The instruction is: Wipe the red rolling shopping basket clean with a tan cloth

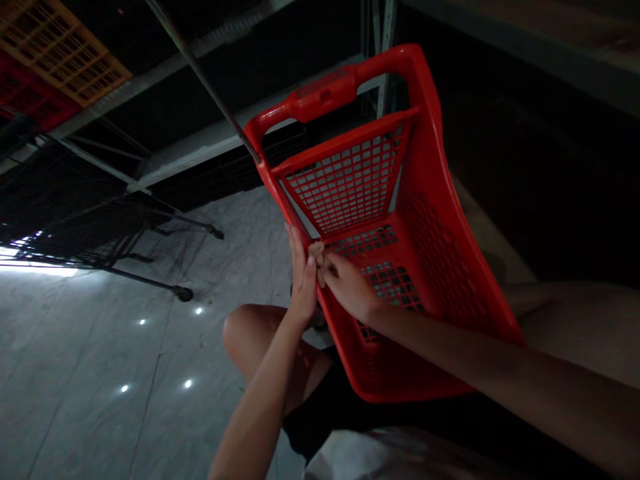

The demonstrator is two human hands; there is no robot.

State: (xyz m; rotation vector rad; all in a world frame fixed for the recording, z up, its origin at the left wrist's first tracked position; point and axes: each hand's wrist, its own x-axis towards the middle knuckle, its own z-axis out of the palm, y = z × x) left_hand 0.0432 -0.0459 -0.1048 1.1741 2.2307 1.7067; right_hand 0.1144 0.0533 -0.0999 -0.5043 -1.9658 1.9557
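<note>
A red plastic shopping cart [445, 193] with a basket of grid walls and floor stands tilted in front of my knees. My left hand [303, 277] lies along the outside of its left wall, fingers stretched forward, with the thumb hooked over the rim. Inside that same rim, my right hand [347, 283] is closed on a crumpled tan cloth [317, 251], pressed to the wall close to my left thumb. Part of the cloth is hidden by the fingers. Beyond both hands rises the cart's inner grid flap [350, 180], below the red handle [327, 93].
Dark wire carts on casters [183, 292] stand at the left on the grey floor [95, 347]. Yellow [65, 47] and red crates [30, 93] sit upper left. A thin metal rod [205, 80] slants down to the cart's left handle corner. A shelf edge [540, 47] spans the upper right.
</note>
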